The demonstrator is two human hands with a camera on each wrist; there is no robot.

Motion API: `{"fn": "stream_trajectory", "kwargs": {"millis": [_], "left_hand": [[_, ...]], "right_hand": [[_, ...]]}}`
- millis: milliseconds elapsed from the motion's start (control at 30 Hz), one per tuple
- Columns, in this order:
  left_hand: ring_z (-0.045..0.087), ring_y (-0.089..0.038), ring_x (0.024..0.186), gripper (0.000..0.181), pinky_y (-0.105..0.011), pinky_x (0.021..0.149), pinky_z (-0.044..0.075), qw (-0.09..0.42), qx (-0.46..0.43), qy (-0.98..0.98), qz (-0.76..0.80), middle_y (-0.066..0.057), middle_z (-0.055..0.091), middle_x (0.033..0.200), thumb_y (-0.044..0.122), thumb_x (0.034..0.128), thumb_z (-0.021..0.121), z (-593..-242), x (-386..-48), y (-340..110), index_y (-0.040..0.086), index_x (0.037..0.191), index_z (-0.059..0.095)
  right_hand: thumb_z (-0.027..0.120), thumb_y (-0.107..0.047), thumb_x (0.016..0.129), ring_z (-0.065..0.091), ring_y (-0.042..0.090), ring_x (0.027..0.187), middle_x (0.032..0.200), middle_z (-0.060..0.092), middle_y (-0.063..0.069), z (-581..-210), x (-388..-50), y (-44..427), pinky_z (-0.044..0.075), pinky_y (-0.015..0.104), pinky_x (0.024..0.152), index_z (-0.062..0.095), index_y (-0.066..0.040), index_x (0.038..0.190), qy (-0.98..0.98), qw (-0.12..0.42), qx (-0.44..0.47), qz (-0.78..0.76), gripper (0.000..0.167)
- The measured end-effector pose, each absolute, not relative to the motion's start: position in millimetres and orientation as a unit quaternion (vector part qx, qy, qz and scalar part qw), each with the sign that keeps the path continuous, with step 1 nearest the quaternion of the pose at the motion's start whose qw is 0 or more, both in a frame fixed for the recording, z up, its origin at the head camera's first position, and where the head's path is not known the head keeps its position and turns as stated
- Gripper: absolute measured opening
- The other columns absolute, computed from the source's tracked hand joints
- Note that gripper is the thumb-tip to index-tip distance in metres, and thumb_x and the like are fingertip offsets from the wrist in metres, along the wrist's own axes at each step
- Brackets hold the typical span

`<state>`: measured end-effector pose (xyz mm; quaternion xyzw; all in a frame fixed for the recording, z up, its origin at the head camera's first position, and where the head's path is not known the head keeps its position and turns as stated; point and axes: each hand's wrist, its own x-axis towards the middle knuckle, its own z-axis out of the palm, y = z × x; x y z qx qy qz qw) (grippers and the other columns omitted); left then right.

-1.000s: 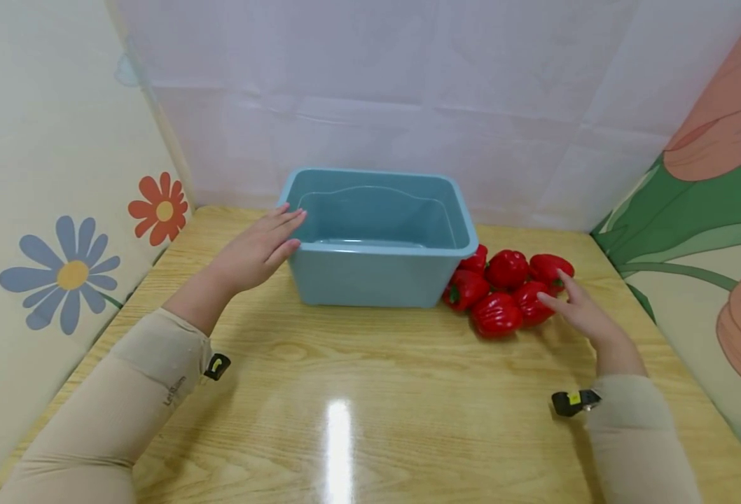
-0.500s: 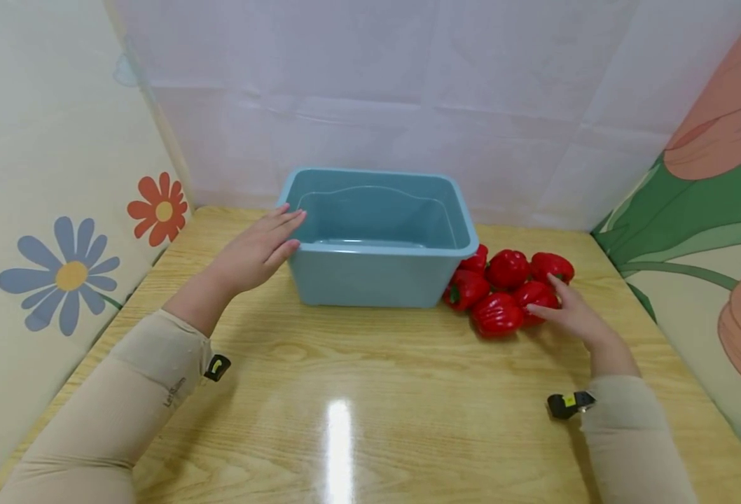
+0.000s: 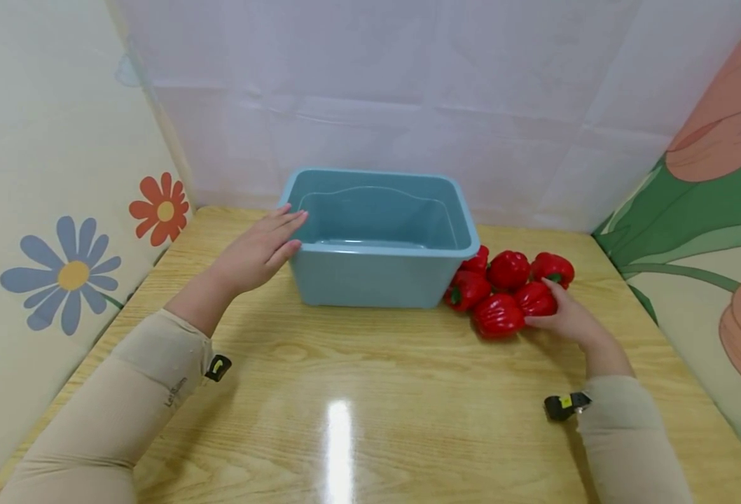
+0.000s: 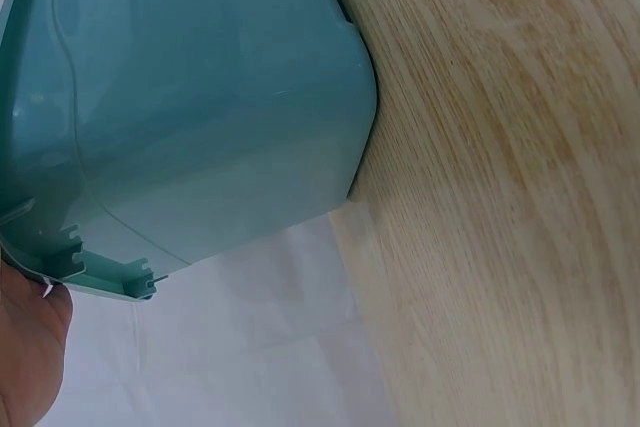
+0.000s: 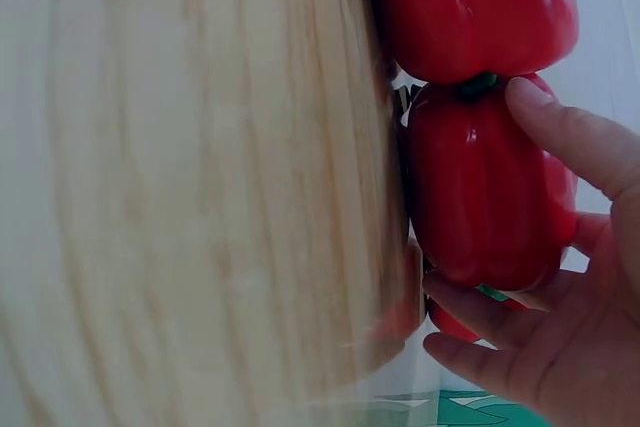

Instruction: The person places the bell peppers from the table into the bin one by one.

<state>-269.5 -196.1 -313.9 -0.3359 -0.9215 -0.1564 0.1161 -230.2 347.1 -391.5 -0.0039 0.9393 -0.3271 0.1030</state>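
My left hand [image 3: 252, 253] rests on the left rim of a light blue plastic bin [image 3: 370, 280], its fingers extended over the edge. The left wrist view shows the bin's outer wall [image 4: 220, 97] and part of the hand at the rim. To the bin's right lies a cluster of several red bell peppers [image 3: 496, 315]. My right hand [image 3: 571, 320] grips the nearest right bell pepper [image 5: 490, 182] on the table, thumb on one side and fingers round the other. Another bell pepper [image 5: 475, 7] touches it in the right wrist view.
The bin and peppers stand on a wood-grain table [image 3: 370, 371]. A pale cloth [image 3: 358, 91] hangs behind them. Panels with painted flowers [image 3: 73, 275] flank the table on both sides.
My right hand has moved left and closer, from above the right-hand peppers to round one of them. The left hand and bin have not visibly moved.
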Motion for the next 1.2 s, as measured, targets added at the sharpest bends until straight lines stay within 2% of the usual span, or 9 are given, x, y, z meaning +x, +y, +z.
{"fn": "stream_trajectory", "kwargs": {"millis": [233,467,800,1200], "left_hand": [[0.009,-0.024,0.14,0.054,-0.044,0.112,0.011,0.116,-0.336,-0.921,-0.158,-0.009,0.027,0.148,0.036,0.0989,0.034,-314.3,-269.2,-196.2,0.012,0.146,0.022],[0.011,-0.025,0.14,0.054,-0.044,0.112,0.011,0.121,-0.341,-0.917,-0.166,-0.011,0.029,0.147,0.035,0.0988,0.035,-313.5,-268.1,-195.2,0.007,0.144,0.026],[0.011,-0.025,0.14,0.054,-0.045,0.111,0.012,0.12,-0.339,-0.918,-0.168,-0.01,0.029,0.148,0.035,0.0985,0.036,-313.2,-267.2,-195.4,0.011,0.145,0.024],[0.009,-0.023,0.14,0.055,-0.045,0.111,0.011,0.115,-0.333,-0.92,-0.171,-0.008,0.028,0.148,0.036,0.0983,0.036,-313.9,-267.8,-195.6,0.011,0.145,0.025]], "right_hand": [[0.07,-0.045,0.076,0.027,0.053,0.122,0.137,0.025,0.037,-392.1,-229.4,347.7,0.026,0.062,0.097,0.007,-0.004,0.146,0.94,0.098,0.0,-0.328,0.103],[0.07,-0.044,0.076,0.032,0.05,0.119,0.134,0.03,0.035,-393.9,-229.7,348.6,0.029,0.06,0.096,0.012,-0.003,0.144,0.938,0.091,0.004,-0.335,0.099],[0.07,-0.042,0.077,0.034,0.048,0.118,0.132,0.033,0.033,-392.4,-228.3,346.3,0.031,0.059,0.095,0.017,0.001,0.141,0.937,0.078,0.001,-0.341,0.093],[0.068,-0.045,0.078,0.036,0.048,0.117,0.13,0.036,0.034,-392.7,-227.4,347.4,0.032,0.059,0.095,0.016,0.003,0.14,0.943,0.066,0.006,-0.327,0.094]]}}
